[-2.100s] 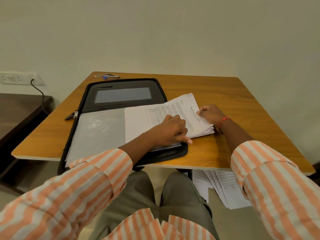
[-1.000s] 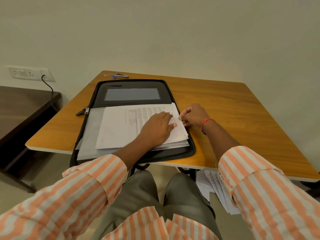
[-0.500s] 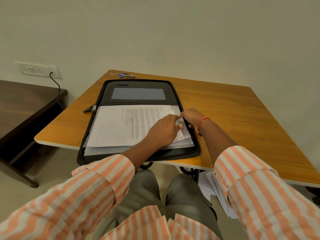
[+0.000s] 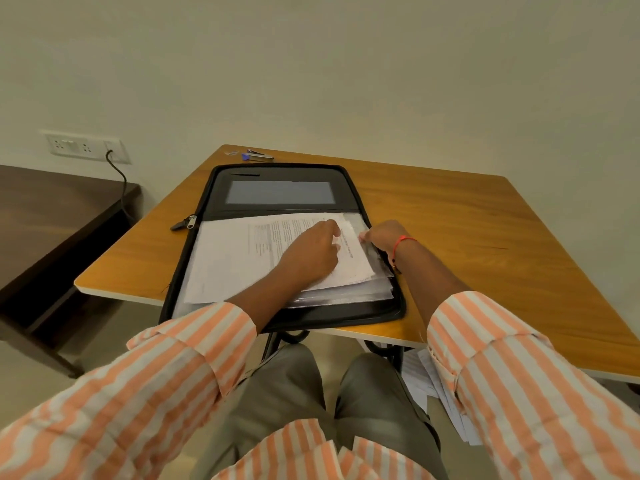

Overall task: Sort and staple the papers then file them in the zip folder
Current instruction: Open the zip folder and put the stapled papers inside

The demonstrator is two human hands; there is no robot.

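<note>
There's the left hand (image 4: 311,252) lying flat, pressing the white printed paper stack (image 4: 235,261) inside the open black zip folder (image 4: 349,317); right hand (image 4: 381,237), at three o'clock, pinches the stack's edge, long axis nine-to-three.

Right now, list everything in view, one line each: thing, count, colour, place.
table: one, orange-brown wood, centre.
folder: one, black, open on the table.
papers: one stack, white, inside the folder.
zip pull: one, metal, on the table at the folder's left edge.
stapler: one, blue and silver, far edge of the table.
loose sheets: several, white, on the floor under the table.
socket: one, white, on the wall at left, black cable plugged in.
side table: one, dark brown, left.
bracelet: one, red, on the right wrist.
sleeves: two, orange and white stripes.
left hand: one, resting on the papers.
right hand: one, pinching the papers' right edge.
</note>
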